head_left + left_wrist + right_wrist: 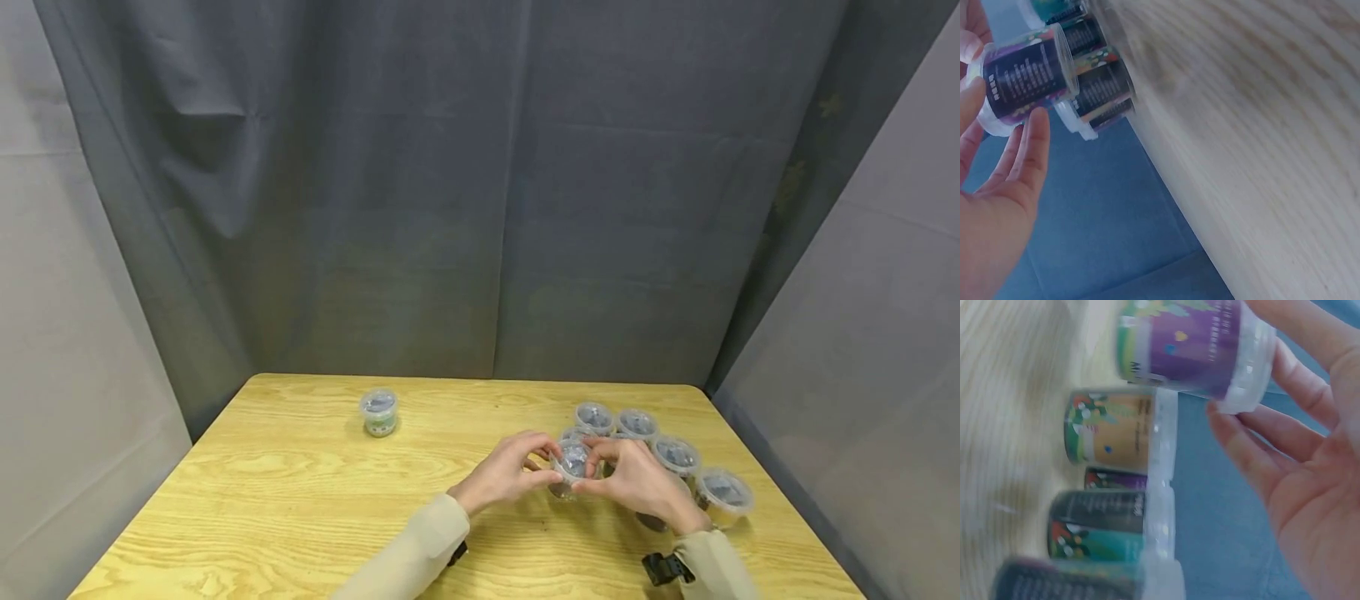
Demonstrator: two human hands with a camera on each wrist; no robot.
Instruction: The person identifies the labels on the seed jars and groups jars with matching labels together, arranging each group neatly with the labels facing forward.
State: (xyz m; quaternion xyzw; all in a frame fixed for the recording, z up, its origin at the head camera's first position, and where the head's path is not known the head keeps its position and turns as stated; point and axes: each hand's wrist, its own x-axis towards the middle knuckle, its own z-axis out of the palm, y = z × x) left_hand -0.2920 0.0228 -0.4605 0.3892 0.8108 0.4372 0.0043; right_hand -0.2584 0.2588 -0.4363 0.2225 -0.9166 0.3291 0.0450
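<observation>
A small clear tub (573, 461) with a transparent lid is held between both hands, in front of a group of similar tubs. My left hand (512, 472) grips it from the left, thumb and fingers at its lid rim. From the right, my right hand (633, 478) pinches the same lid edge. The left wrist view shows the held tub (1025, 81) with a purple label and a dark text panel. In the right wrist view the tub (1191, 344) shows its purple label and white lid rim, with fingertips (1222, 419) under that rim.
Several lidded tubs (677, 456) stand close together at the right of the wooden table (300, 500); the nearest tub (724, 490) is beside the right wrist. A lone tub (379, 413) stands at the back left. Grey curtains (420, 208) hang behind the table.
</observation>
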